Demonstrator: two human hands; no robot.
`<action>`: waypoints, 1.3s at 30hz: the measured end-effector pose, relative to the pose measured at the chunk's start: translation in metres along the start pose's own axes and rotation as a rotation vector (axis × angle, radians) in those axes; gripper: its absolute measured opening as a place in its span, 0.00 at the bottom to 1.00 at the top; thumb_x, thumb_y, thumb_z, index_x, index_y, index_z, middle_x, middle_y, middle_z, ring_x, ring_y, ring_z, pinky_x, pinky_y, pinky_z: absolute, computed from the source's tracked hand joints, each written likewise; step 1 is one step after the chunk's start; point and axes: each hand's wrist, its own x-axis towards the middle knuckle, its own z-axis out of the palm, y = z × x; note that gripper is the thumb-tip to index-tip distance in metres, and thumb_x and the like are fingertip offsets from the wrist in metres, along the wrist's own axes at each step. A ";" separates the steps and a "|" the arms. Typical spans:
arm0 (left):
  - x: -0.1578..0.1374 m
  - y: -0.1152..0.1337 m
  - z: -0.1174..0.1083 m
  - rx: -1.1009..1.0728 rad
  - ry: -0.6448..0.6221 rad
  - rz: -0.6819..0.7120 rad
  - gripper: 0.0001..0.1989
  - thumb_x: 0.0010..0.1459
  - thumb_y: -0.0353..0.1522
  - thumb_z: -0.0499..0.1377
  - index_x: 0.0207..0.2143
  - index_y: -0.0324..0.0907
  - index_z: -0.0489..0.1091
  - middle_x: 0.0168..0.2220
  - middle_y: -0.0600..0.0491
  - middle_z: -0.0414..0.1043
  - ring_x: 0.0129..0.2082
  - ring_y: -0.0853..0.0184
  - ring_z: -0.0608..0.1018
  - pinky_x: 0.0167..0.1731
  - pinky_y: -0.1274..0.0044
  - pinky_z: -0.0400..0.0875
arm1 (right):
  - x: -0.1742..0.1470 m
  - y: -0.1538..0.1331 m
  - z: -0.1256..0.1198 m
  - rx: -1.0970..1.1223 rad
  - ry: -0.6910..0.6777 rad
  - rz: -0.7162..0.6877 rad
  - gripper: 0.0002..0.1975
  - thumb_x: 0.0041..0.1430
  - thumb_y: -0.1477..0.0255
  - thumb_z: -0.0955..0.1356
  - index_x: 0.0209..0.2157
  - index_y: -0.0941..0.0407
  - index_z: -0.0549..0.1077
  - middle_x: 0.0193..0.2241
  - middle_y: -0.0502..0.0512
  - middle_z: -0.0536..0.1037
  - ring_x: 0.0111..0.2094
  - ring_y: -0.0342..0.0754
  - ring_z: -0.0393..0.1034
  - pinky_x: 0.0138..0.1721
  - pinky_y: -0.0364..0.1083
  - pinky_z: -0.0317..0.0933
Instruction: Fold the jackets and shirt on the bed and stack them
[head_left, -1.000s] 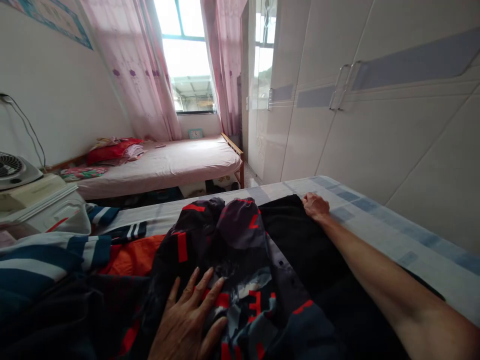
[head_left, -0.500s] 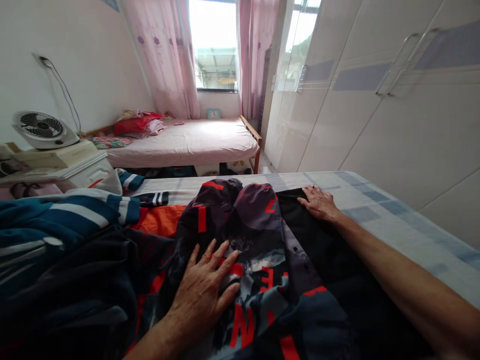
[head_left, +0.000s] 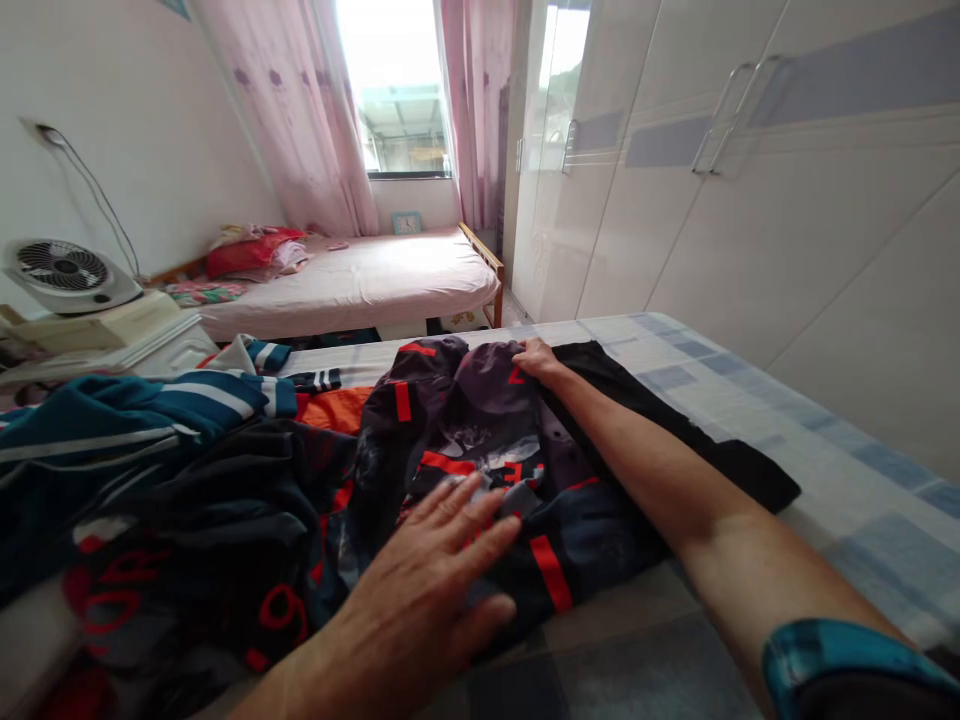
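A dark patterned jacket (head_left: 487, 415) with red letters and stripes lies on the near bed. My left hand (head_left: 450, 545) is over its lower middle, fingers stretched out and a little blurred; whether it touches the cloth is unclear. At the jacket's far right edge, my right hand (head_left: 536, 360) has its fingers bent around the purple-grey fabric. Black cloth (head_left: 600, 375), perhaps trousers, spreads out from under my right forearm, partly hidden by it. The left part of the jacket runs into a dark heap with red lettering (head_left: 124, 590).
Blue-and-white striped clothing (head_left: 202, 400) and an orange garment (head_left: 337, 410) lie to the left. A fan (head_left: 67, 270) stands on boxes beyond them. White wardrobes (head_left: 750, 220) line the right side; a pink-sheeted bed (head_left: 360, 285) is under the window.
My right hand has moved left from the black cloth to the jacket's far edge, its fingers closing there. My left hand has shifted slightly right. The view has turned right.
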 end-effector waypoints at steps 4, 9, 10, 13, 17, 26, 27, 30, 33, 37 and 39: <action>-0.017 0.022 0.029 -0.064 -0.103 0.124 0.38 0.57 0.50 0.50 0.65 0.48 0.42 0.65 0.51 0.48 0.64 0.56 0.51 0.60 0.59 0.51 | -0.031 -0.008 -0.043 0.249 0.092 -0.116 0.26 0.53 0.79 0.59 0.55 0.60 0.56 0.49 0.56 0.73 0.44 0.44 0.70 0.40 0.41 0.66; -0.026 0.010 0.067 -0.036 -0.089 0.033 0.40 0.56 0.49 0.52 0.65 0.48 0.39 0.65 0.50 0.44 0.64 0.54 0.49 0.60 0.55 0.47 | -0.091 0.031 -0.100 0.670 0.241 -0.231 0.26 0.53 0.75 0.60 0.55 0.52 0.58 0.52 0.52 0.70 0.50 0.47 0.67 0.45 0.45 0.66; -0.027 0.009 0.068 -0.033 -0.083 0.033 0.39 0.56 0.49 0.52 0.65 0.49 0.39 0.66 0.51 0.44 0.64 0.55 0.50 0.60 0.55 0.47 | -0.103 0.048 -0.105 0.736 0.235 -0.189 0.23 0.53 0.74 0.61 0.53 0.52 0.62 0.50 0.53 0.72 0.49 0.48 0.68 0.44 0.47 0.66; -0.028 0.013 0.063 -0.012 -0.051 0.039 0.35 0.57 0.46 0.53 0.63 0.49 0.47 0.64 0.51 0.50 0.63 0.55 0.55 0.59 0.57 0.53 | -0.138 0.104 -0.111 0.777 0.185 0.087 0.17 0.52 0.70 0.64 0.45 0.55 0.68 0.40 0.57 0.77 0.40 0.51 0.72 0.40 0.49 0.68; -0.033 0.015 0.052 0.037 0.125 -0.047 0.21 0.59 0.39 0.53 0.55 0.47 0.63 0.57 0.50 0.64 0.55 0.61 0.68 0.53 0.68 0.65 | -0.176 0.159 -0.109 0.726 0.263 0.325 0.12 0.49 0.73 0.66 0.39 0.56 0.69 0.33 0.57 0.78 0.33 0.50 0.74 0.32 0.47 0.68; -0.031 -0.012 0.041 0.139 0.246 -0.338 0.20 0.58 0.27 0.50 0.53 0.47 0.65 0.45 0.50 0.69 0.44 0.63 0.73 0.43 0.71 0.71 | -0.201 0.158 -0.093 -0.042 0.194 0.202 0.22 0.50 0.66 0.66 0.48 0.58 0.69 0.44 0.62 0.75 0.44 0.53 0.71 0.46 0.49 0.63; -0.031 -0.012 0.042 0.133 0.206 -0.315 0.20 0.59 0.25 0.48 0.50 0.49 0.67 0.42 0.52 0.70 0.41 0.66 0.73 0.41 0.73 0.71 | -0.202 0.156 -0.090 -0.138 0.228 0.150 0.22 0.49 0.70 0.65 0.48 0.58 0.69 0.45 0.60 0.75 0.45 0.52 0.70 0.48 0.48 0.61; -0.033 -0.008 0.043 0.160 0.127 -0.248 0.19 0.58 0.23 0.48 0.46 0.49 0.70 0.39 0.52 0.71 0.39 0.66 0.72 0.40 0.73 0.70 | -0.205 0.154 -0.084 -0.325 0.327 0.034 0.21 0.49 0.76 0.61 0.46 0.55 0.70 0.44 0.58 0.74 0.45 0.50 0.69 0.50 0.47 0.60; -0.033 -0.008 0.032 0.109 0.046 -0.242 0.18 0.56 0.23 0.49 0.42 0.48 0.72 0.40 0.51 0.71 0.40 0.65 0.72 0.41 0.73 0.70 | -0.209 0.159 -0.084 -0.460 0.236 0.044 0.19 0.51 0.75 0.60 0.44 0.55 0.72 0.42 0.59 0.74 0.44 0.52 0.70 0.47 0.48 0.61; -0.024 -0.044 0.006 0.072 0.153 -0.376 0.20 0.56 0.24 0.45 0.44 0.47 0.71 0.48 0.53 0.69 0.46 0.67 0.72 0.45 0.76 0.68 | -0.195 0.156 -0.091 -0.626 0.212 0.110 0.17 0.53 0.73 0.60 0.42 0.56 0.73 0.45 0.62 0.72 0.46 0.57 0.67 0.45 0.52 0.62; -0.019 -0.075 -0.003 0.168 0.220 -0.519 0.23 0.56 0.22 0.43 0.49 0.43 0.68 0.51 0.48 0.68 0.49 0.64 0.71 0.47 0.73 0.67 | -0.178 0.145 -0.094 -0.637 0.244 0.091 0.18 0.53 0.72 0.59 0.43 0.56 0.73 0.47 0.61 0.71 0.48 0.57 0.66 0.46 0.53 0.61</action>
